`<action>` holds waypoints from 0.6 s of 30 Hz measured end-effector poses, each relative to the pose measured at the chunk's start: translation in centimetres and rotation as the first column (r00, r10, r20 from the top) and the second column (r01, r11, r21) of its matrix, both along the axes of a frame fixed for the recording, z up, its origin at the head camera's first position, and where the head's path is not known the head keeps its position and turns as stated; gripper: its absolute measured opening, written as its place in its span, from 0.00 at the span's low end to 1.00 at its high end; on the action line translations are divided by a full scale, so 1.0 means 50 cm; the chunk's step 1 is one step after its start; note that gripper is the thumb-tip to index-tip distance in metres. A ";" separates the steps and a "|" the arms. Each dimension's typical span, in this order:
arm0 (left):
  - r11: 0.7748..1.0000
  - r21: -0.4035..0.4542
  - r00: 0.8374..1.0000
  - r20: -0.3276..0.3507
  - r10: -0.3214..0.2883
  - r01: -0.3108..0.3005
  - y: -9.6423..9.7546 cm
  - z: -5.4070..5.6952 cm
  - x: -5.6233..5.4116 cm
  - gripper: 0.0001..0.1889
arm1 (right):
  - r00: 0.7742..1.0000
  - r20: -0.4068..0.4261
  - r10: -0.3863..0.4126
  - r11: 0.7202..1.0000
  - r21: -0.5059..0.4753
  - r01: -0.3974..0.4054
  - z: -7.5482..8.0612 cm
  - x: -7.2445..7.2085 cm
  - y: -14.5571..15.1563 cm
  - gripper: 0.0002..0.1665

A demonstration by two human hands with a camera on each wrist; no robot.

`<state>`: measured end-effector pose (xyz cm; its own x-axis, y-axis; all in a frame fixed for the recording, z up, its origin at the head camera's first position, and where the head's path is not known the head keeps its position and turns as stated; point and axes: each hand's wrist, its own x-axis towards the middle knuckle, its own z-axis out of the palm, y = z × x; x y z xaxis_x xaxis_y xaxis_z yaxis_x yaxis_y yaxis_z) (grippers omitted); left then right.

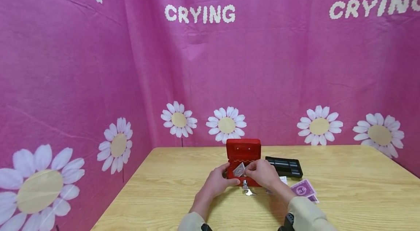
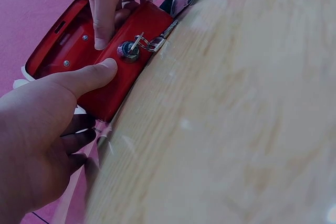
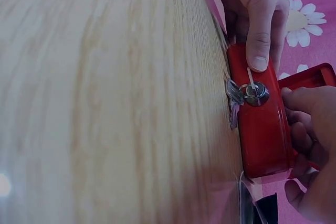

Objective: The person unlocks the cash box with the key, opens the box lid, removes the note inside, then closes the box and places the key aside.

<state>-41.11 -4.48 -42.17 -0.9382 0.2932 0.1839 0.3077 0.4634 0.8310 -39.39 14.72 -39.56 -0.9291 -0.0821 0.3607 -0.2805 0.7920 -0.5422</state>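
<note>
A small red cash box stands on the table with its lid raised. My left hand holds the box at its left side, the thumb lying on the front wall near the lock. Inside the opening, my right hand pinches a pale banknote that stands tilted in the box. A key sits in the lock, and a ring with more keys hangs from it down to the tabletop. In both wrist views the box's front wall hides the banknote.
A black coin tray lies right of the box. Purple banknotes and a white slip lie in front of it, partly behind my right forearm. Wooden tabletop extends around; a pink curtain hangs behind and to the left.
</note>
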 end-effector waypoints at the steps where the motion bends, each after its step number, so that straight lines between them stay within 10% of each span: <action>1: 1.000 0.001 1.000 0.003 0.000 0.000 0.000 -0.001 0.000 0.39 | 1.000 -0.005 0.000 1.000 -0.003 0.000 0.000 0.000 0.000 0.07; 18: 1.000 -0.004 0.999 -0.032 -0.009 0.008 -0.004 -0.001 -0.001 0.41 | 0.995 -0.011 -0.103 0.986 0.131 0.104 -0.002 0.001 -0.031 0.09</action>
<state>-41.15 -4.67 -42.23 -0.9292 0.3019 0.2130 0.3384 0.4640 0.8187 -39.35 13.17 -39.64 -0.9334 -0.0327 0.3573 -0.1957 0.8810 -0.4307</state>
